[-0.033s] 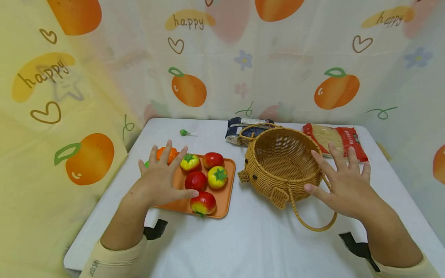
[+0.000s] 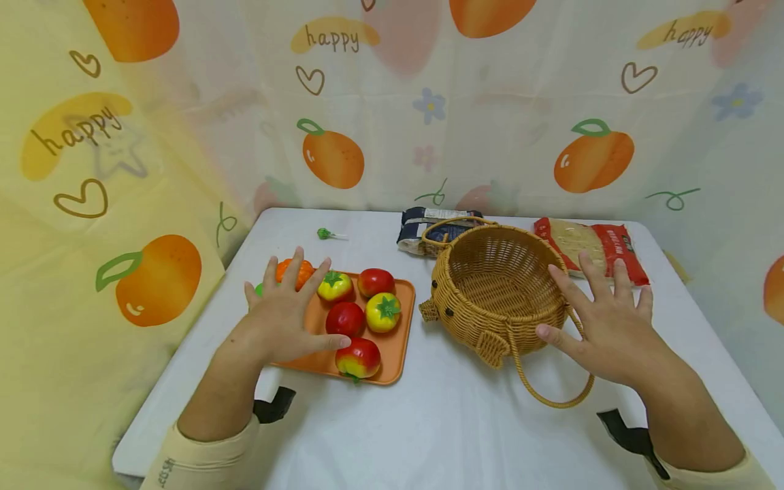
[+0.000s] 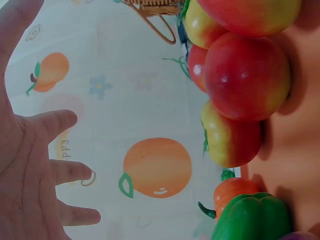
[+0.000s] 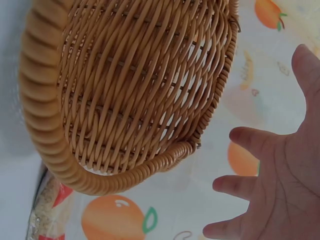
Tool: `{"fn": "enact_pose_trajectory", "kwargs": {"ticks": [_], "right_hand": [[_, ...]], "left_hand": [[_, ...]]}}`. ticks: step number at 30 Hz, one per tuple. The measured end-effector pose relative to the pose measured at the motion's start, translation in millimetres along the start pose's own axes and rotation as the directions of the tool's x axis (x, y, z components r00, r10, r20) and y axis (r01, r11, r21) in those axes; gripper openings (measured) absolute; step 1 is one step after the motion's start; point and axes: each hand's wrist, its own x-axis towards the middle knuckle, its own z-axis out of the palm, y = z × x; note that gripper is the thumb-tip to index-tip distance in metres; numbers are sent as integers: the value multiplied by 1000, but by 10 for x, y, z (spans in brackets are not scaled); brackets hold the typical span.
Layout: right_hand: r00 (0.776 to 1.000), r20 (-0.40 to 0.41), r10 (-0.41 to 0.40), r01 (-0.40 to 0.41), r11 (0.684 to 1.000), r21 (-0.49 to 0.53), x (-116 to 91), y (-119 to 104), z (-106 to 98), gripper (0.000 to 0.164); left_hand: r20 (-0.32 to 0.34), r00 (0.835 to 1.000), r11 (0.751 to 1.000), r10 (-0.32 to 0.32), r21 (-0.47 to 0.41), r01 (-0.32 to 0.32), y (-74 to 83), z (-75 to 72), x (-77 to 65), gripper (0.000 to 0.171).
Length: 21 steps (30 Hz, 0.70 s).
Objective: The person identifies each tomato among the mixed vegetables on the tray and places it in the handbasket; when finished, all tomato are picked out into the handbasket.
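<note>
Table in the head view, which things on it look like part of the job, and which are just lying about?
Likely the job, being nearest the left hand and right hand:
tray
fruit and vegetables
basket

Probably just lying about, farther back:
dark packet
red packet
small green thing

White rectangular table (image 2: 429, 435): orange rectangular tray (image 2: 397, 340) on left side, brown woven wicker basket (image 2: 471, 328) right of tray. In tray: five red-and-yellow round fruits (image 2: 345, 319), right of orange ribbed vegetable (image 3: 232, 194) and green bell pepper (image 3: 255, 217). Behind basket: dark blue packet (image 2: 416, 241) toward left, red-and-clear packet (image 2: 615, 248) toward right. Behind tray: small green sprig (image 2: 322, 233). Left hand (image 2: 282, 323) above tray's left part; right hand (image 2: 612, 330) at basket's right side.
</note>
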Motion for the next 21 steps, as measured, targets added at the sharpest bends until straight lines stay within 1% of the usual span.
{"fn": "enact_pose_trajectory", "kwargs": {"ticks": [7, 15, 18, 21], "right_hand": [[1000, -26, -16, 16, 1000, 19, -9, 10, 35, 99], [997, -66, -37, 37, 999, 9, -27, -22, 32, 99], [995, -78, -65, 67, 998, 18, -38, -51, 33, 98], [991, -92, -97, 100, 995, 29, -45, -90, 49, 97]], "left_hand": [[4, 1000, 1000, 13, -2, -13, -8, 35, 12, 127], [-1, 1000, 999, 30, -10, -30, 2, 32, 11, 126], [-17, 998, 998, 56, -7, -56, 22, 33, 4, 126], [-38, 994, 995, 99, -16, -100, 50, 38, -13, 125]]}}
